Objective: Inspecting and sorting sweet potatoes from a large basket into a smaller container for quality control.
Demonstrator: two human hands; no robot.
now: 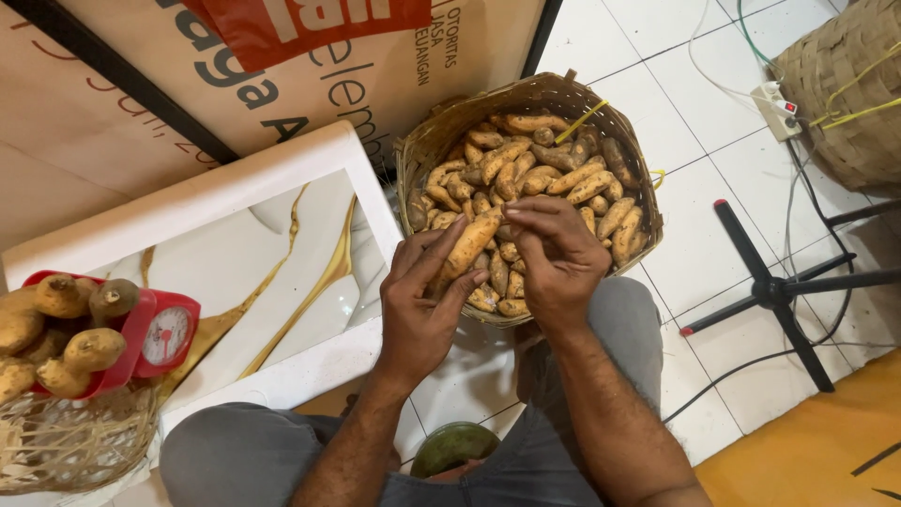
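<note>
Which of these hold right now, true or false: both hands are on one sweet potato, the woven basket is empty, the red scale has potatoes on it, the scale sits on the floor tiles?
1. Both hands are on one sweet potato. True: the left hand holds it and the right hand pinches its upper end.
2. The woven basket is empty. False: it is full of sweet potatoes.
3. The red scale carries potatoes. True.
4. The scale sits on the floor tiles. False: it stands on the white marbled table.
</note>
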